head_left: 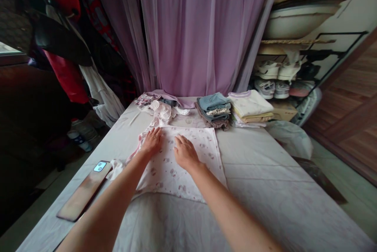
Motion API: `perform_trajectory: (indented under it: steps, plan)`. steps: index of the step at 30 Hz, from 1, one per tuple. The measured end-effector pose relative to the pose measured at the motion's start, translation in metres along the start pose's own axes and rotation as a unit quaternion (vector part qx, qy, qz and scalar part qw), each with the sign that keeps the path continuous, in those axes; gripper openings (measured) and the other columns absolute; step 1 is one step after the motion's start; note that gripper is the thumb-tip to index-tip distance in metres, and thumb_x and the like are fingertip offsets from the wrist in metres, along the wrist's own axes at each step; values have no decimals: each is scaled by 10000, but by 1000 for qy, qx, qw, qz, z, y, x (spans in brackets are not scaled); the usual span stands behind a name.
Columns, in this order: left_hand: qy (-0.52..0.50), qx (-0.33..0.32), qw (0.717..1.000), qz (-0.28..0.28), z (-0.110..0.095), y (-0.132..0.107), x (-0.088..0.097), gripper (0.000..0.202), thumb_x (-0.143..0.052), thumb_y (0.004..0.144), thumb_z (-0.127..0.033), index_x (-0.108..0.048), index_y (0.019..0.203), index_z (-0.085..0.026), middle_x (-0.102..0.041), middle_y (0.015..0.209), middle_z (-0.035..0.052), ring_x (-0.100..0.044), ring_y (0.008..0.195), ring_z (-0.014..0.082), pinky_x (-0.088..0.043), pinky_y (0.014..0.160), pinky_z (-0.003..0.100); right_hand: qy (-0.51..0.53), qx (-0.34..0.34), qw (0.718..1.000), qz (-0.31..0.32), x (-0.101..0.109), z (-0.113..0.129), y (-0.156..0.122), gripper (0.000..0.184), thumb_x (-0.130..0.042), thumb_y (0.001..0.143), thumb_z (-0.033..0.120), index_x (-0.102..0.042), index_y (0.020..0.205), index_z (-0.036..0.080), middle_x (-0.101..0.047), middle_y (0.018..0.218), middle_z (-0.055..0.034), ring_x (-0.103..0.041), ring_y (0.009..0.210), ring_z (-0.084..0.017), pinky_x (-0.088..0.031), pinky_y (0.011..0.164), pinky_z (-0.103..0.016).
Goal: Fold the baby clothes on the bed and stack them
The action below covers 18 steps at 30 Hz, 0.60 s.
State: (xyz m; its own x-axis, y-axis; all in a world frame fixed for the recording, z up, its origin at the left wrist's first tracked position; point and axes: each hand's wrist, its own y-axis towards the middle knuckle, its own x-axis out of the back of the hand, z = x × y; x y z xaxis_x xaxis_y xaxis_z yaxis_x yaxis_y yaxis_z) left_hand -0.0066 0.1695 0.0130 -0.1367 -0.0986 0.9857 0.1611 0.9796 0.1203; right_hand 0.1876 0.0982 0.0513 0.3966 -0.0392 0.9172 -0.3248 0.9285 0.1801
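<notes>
A pale pink printed garment lies spread on the cloth-covered table, its pink-trimmed edge to the left. My left hand rests flat on its upper left part, fingers stretched forward. Over its middle lies my right hand, palm down with the fingers extended. Neither hand grips anything. Just beyond the garment is a loose heap of small clothes, pink, white and patterned. A stack of folded blue-grey and brown clothes stands behind the garment's right corner. Beside it is a stack of white and yellow folded clothes.
A phone lies near the table's left edge, with a small white cloth beside it. Purple curtains hang behind the table. Bags and clothes hang at left. A rack with shoes and a basin stands at right.
</notes>
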Motion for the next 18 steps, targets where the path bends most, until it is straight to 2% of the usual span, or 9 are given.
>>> perform_trajectory:
  steps: [3,6,9,12,15,18]
  plan:
    - [6,19,1000,-19,4,1,-3,502,-263,993,-324,-420,1437,-152,-393,1525,110,-293,1431,260,-230,1165,428,-17,-9,999,39,-22,-2,25,519,-380,967,335,-400,1453,153,-334,1553,-113,-303,1405,-253,-253,1129,-421]
    - [9,42,999,-2,7,1,-6,535,-278,993,-398,-376,1467,-169,-363,1542,108,-277,1436,268,-233,1157,445,-50,-21,997,48,-31,-22,34,525,-371,978,429,-409,1448,198,-330,1554,-111,-270,1416,-264,-197,1138,-461]
    - [12,58,998,26,8,4,-7,570,-301,986,-458,-356,1484,-185,-320,1564,111,-239,1449,293,-210,1156,495,-88,-66,993,32,-27,-54,34,535,-345,979,484,-424,1442,227,-321,1556,-117,-250,1419,-281,-168,1130,-491]
    - [9,60,997,44,11,8,-4,535,-322,977,-482,-401,1460,-264,-333,1562,72,-254,1441,296,-243,1135,520,-129,-129,983,19,-18,-88,27,534,-322,981,479,-425,1444,233,-327,1550,-122,-245,1415,-281,-169,1116,-481]
    - [-2,61,997,48,14,14,2,459,-326,981,-445,-471,1400,-325,-400,1526,28,-309,1417,261,-295,1119,478,-159,-160,974,3,-12,-109,17,551,-294,985,472,-414,1450,202,-333,1542,-143,-245,1412,-280,-173,1107,-473]
    - [-17,90,994,58,15,23,12,392,-368,966,-390,-587,1282,-317,-516,1431,27,-453,1321,237,-375,1069,383,-173,-163,971,-4,-10,-114,12,560,-303,983,473,-406,1453,185,-340,1535,-155,-249,1413,-281,-161,1112,-473]
